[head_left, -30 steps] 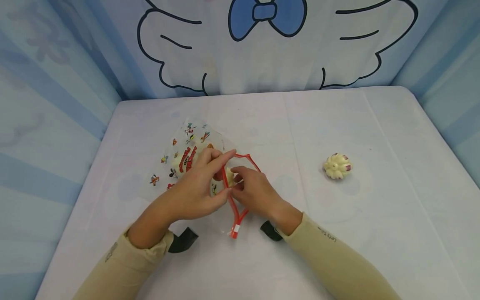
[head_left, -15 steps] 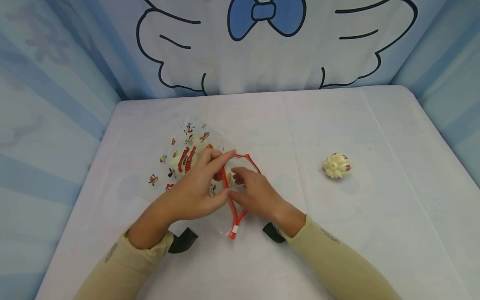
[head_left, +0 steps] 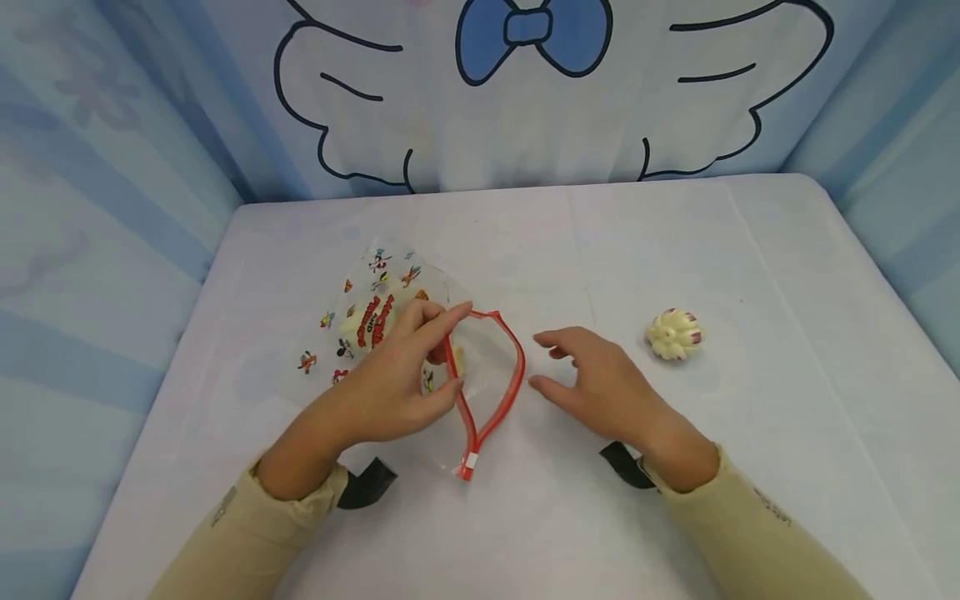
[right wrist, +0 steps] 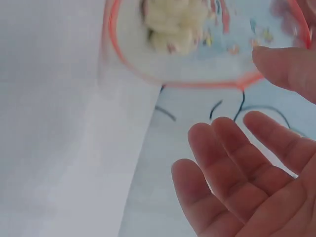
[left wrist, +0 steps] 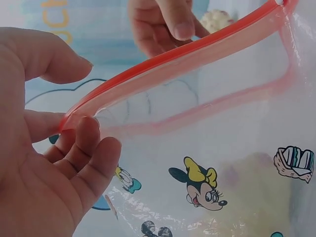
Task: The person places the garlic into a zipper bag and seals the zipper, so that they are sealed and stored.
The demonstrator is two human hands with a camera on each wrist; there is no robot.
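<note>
Blue-and-white cloth with a cartoon wing outline and a blue bow (head_left: 528,33) is hung behind a pale, smooth, matte table (head_left: 787,275).

A clear plastic zip bag (head_left: 390,317) is laid on the table left of centre, mouth turned toward the right. Its film is thin, glossy and crinkled, printed with small cartoon mice and red lettering that cannot be read at this size. In the left wrist view a mouse figure with a yellow bow (left wrist: 200,185) and a small basket print (left wrist: 294,163) are seen on the film. The mouth is edged by a red zip strip (head_left: 480,392), held apart in a rounded loop. A pale yellow, lumpy, lobed toy (right wrist: 173,22) is seen inside the bag just behind the opening, blurred.

The left hand (head_left: 390,379) is set on the bag, and the near side of the red strip is pinched between thumb and curled fingers (left wrist: 94,153).

The right hand (head_left: 600,387) is held just right of the bag mouth, apart from it; its fingers (right wrist: 222,168) are relaxed and spread, nothing grasped.

A second toy (head_left: 675,333), cream, round and ribbed like a small pumpkin with dark purple marks, is lying well to the right, beyond the right hand. Beige sleeves are worn; small writing on the right sleeve is illegible.
</note>
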